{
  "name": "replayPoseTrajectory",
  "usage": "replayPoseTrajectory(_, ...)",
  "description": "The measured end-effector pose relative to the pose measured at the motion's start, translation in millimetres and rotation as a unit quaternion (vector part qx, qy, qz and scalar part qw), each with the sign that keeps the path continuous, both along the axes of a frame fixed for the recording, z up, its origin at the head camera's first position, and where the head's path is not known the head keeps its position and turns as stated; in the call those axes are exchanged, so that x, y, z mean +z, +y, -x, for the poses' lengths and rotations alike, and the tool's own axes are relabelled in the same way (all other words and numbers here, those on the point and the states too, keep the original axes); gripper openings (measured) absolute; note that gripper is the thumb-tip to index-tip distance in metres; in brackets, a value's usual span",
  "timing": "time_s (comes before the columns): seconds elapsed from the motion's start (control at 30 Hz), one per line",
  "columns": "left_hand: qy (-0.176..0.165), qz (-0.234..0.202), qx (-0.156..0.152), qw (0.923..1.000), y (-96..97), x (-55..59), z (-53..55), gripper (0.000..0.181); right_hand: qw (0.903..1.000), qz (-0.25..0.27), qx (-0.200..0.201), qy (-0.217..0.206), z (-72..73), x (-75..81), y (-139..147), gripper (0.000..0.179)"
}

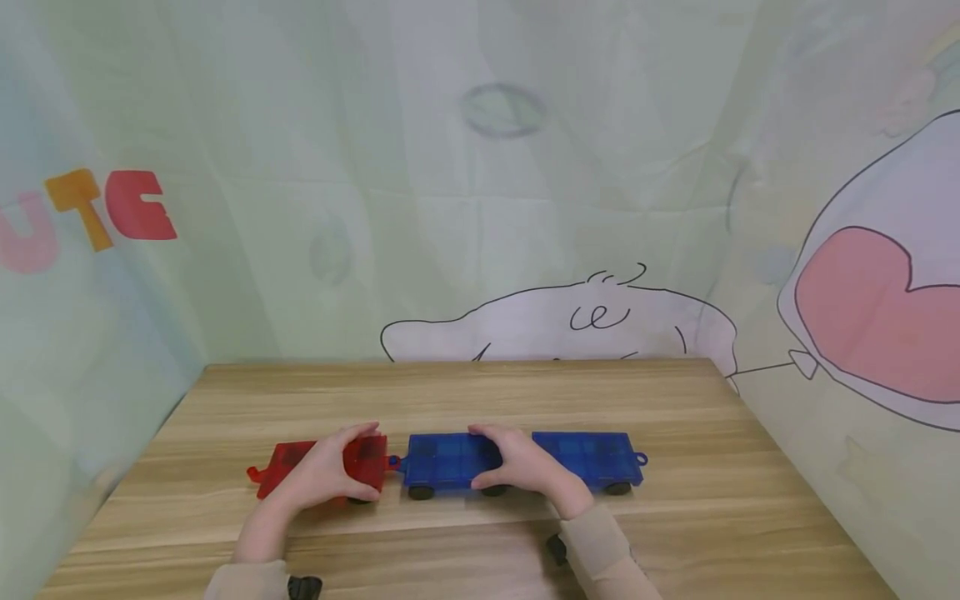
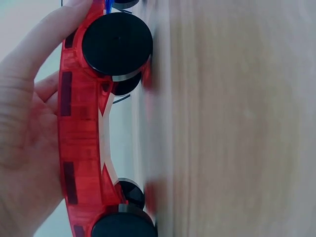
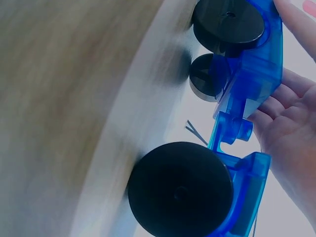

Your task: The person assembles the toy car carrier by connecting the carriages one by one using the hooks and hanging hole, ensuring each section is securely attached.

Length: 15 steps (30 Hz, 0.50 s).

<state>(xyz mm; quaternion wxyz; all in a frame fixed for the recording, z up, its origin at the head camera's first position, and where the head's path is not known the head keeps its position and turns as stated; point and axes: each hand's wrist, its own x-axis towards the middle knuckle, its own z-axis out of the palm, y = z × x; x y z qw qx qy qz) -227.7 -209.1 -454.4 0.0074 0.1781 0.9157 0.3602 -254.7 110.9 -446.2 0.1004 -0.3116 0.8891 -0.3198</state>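
Note:
A translucent red toy train car (image 1: 367, 458) stands on its black wheels at the left of the row. Thumb and fingers of my left hand (image 1: 318, 475) grip it across its long sides, near its right end. To its right is a blue toy train car (image 1: 446, 458), whose right end my right hand (image 1: 528, 467) holds between thumb and fingers. The red and blue cars meet at a small coupling (image 1: 394, 461). Partly behind the right hand stands a second blue car (image 1: 588, 454). A hook-like blue coupling (image 3: 232, 129) shows between the blue cars in the right wrist view.
The cars stand in a line on a wood-grain table (image 1: 450, 550). Printed fabric (image 1: 420, 233) with drawn figures hangs behind and at both sides. A red hook (image 1: 255, 474) sticks out at the row's left end, a blue ring (image 1: 641, 459) at its right end.

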Motion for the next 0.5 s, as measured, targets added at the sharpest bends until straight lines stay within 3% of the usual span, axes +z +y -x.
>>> replayPoseTrajectory(0.5,0.009,0.012,-0.019,0.9997,1.1,2.3,-1.9,0.099,0.9999,-0.011,0.007,0.01,-1.1,-0.2,0.0,0.077)
